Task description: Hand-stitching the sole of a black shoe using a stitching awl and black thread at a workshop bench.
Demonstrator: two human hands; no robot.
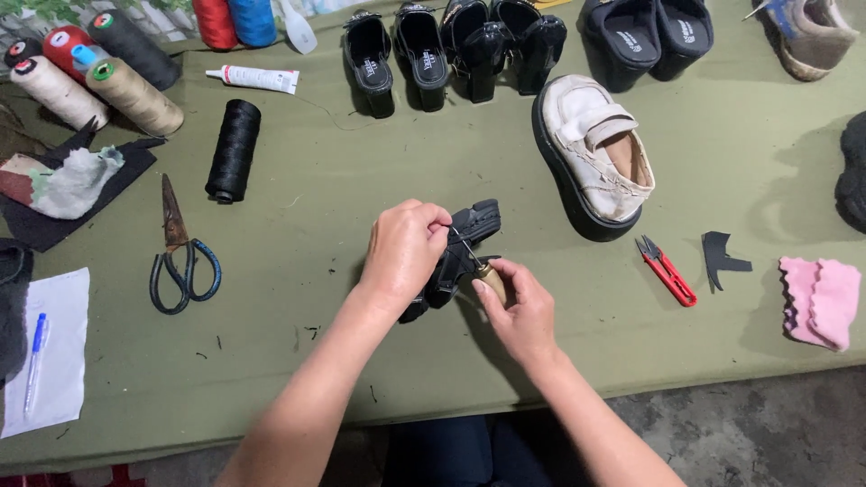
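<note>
The green table [298,361] runs out of view on three sides; only its near edge shows, with bare cloth around the hands. At the far edge, a row of black shoes [451,50] is partly cut off. A white shoe [591,153] lies on its side just beyond the work. At the centre, the left hand [401,252] is wrapped around a black sandal [465,248], covering most of it (its shape is hard to make out). The right hand [519,311] pinches a wooden-handled awl [490,278], whose thin metal tip meets the sandal. Rusty scissors [180,257] and red snips [667,271] lie well apart on either side.
</note>
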